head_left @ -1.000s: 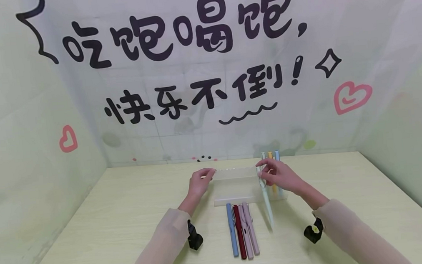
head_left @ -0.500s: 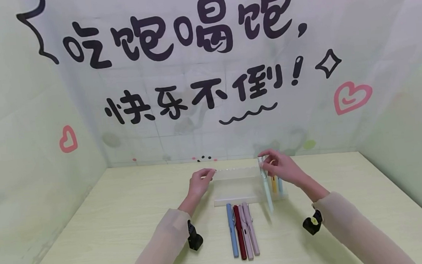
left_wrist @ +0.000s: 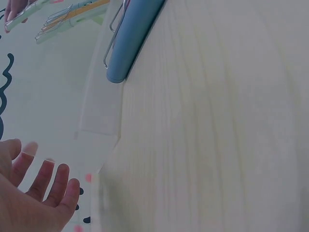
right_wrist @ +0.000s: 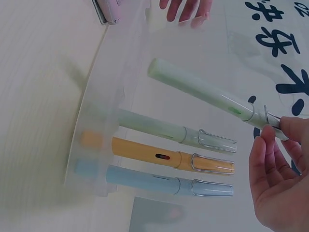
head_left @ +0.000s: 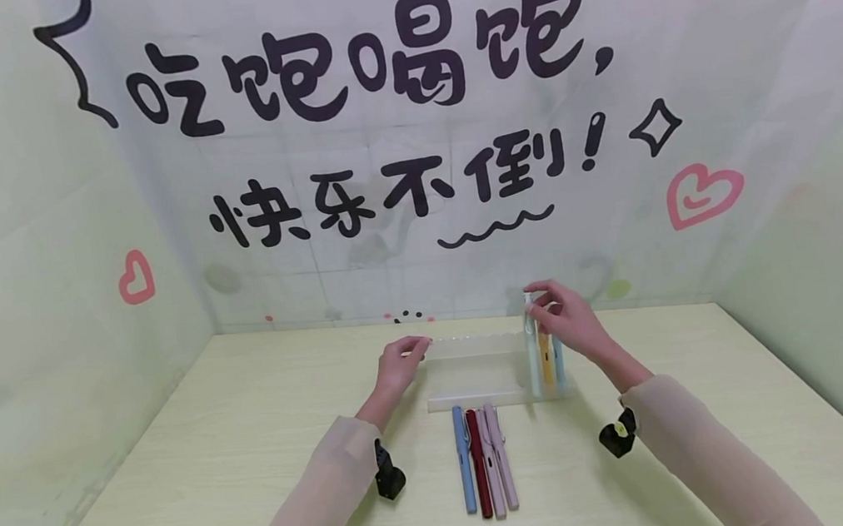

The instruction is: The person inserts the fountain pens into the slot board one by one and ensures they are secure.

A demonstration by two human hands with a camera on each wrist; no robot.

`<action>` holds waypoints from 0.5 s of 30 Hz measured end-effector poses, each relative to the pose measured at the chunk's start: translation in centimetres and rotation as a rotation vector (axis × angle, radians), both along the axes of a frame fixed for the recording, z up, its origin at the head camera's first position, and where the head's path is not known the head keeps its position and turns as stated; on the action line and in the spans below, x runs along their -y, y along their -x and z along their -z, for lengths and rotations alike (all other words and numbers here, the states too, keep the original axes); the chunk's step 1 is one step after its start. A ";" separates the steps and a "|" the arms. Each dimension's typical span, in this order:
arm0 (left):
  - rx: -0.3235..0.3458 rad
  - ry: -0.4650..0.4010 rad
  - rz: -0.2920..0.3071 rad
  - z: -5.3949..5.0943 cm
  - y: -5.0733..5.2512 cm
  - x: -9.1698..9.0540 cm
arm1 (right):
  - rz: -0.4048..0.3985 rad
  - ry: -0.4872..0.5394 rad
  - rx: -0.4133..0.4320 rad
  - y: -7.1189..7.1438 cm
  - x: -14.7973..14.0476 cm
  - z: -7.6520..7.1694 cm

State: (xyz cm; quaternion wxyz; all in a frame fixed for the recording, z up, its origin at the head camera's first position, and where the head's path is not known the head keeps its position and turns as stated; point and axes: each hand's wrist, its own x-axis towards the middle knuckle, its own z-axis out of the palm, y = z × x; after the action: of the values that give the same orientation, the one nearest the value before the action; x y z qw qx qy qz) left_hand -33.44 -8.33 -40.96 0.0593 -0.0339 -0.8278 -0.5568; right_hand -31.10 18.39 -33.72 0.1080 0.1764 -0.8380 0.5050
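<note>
My right hand pinches a pale green pen by its clipped cap end. The pen is above the right part of a clear pen stand, its lower end apart from the stand in the right wrist view. Beside it, a second pale green pen, an orange pen and a light blue pen stand in a row in the stand. My left hand pinches the stand's upper left corner between thumb and fingers.
In front of the stand, a blue pen, a dark red pen and two mauve pens lie side by side on the pale wooden table. A printed cloth backdrop rises behind the stand.
My right hand has risen and moved slightly right with the pale green pen, which has swung from hanging in front of the stand to nearly upright over it. My left hand has stayed put.
</note>
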 end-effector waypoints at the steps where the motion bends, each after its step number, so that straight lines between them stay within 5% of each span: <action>1: 0.000 0.000 0.001 0.0 0.0 0.0 | 0.007 0.005 -0.002 0.0 0.0 0.0; 15: 0.006 -0.004 -0.006 0.2 0.2 -0.1 | 0.077 -0.017 -0.097 0.6 0.4 1.2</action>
State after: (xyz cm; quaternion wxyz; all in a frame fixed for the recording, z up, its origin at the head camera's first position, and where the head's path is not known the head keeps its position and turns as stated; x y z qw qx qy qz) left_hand -33.66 -8.28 -41.14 0.0584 -0.0296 -0.8269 -0.5585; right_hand -31.65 18.00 -34.93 0.1663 0.1690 -0.8422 0.4842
